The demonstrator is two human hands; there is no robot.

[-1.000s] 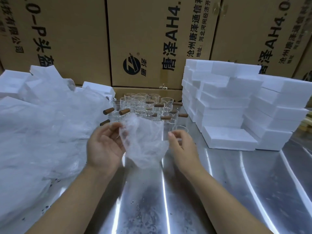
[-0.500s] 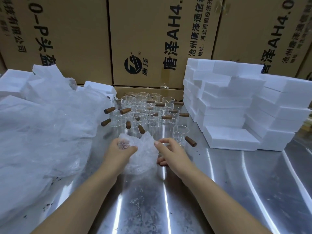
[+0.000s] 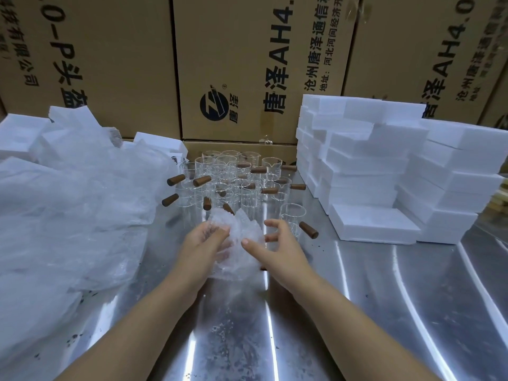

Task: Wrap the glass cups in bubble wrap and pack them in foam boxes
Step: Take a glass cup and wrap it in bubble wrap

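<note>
1 bubble wrap (image 3: 237, 235) (crumpled) between the hands, left hand (image 3: 204, 247) gripping it, right hand (image 3: 279, 250) relaxed, thumb touching

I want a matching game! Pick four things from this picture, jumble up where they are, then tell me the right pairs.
Things:
1. bubble wrap piece
2. foam box stack
3. glass cups
4. cardboard cartons

Places:
A. piled up on the right side
B. between the left hand and the right hand
C. standing at the very back, with printing on them
D. grouped in the middle, see-through

Pairs: 1-B, 2-A, 3-D, 4-C
</note>
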